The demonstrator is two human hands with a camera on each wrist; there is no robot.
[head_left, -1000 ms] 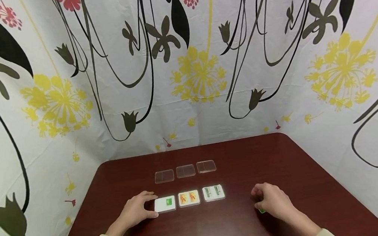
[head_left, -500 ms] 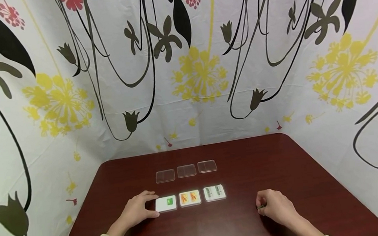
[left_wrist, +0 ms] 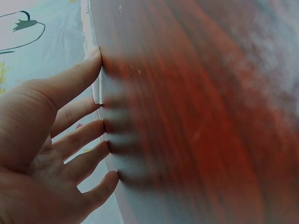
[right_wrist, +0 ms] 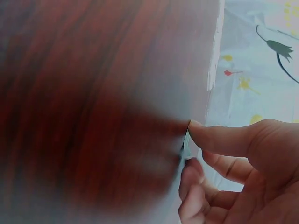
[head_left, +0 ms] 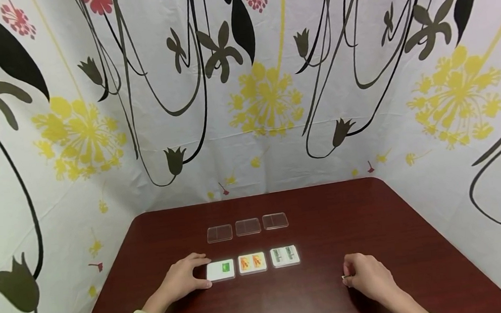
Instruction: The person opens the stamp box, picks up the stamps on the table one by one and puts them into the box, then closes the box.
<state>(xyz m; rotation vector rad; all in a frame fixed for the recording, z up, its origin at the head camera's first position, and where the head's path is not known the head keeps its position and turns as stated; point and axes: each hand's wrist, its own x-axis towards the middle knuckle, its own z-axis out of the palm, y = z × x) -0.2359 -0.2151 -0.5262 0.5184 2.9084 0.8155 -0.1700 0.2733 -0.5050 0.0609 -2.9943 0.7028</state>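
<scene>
My left hand (head_left: 182, 280) rests on the table around the left end of a shallow clear tray (head_left: 213, 271) with a white inside and one small green square in its right half. Thumb and index finger hold this tray at its left corners; the other fingers (left_wrist: 96, 149) are spread on the tabletop. Off to the right, my right hand (head_left: 368, 273) pinches a small thin tile (right_wrist: 187, 143) between thumb and fingertips, close over the table. Only the pale edge of the tile shows. Beside the left tray lie a tray with two orange pictures (head_left: 252, 263) and one with two grey-green pictures (head_left: 285, 256).
Behind the row of filled trays are three clear plastic lids or trays, a left one (head_left: 219, 234), a middle one (head_left: 247, 227) and a right one (head_left: 275, 221). A flower-printed curtain (head_left: 261, 175) hangs around the dark red table (head_left: 326, 204).
My right hand has lifted and turned the tile, shifting slightly right; its green face showed earlier, now a thin pale edge. The left hand keeps its place at the tray.
</scene>
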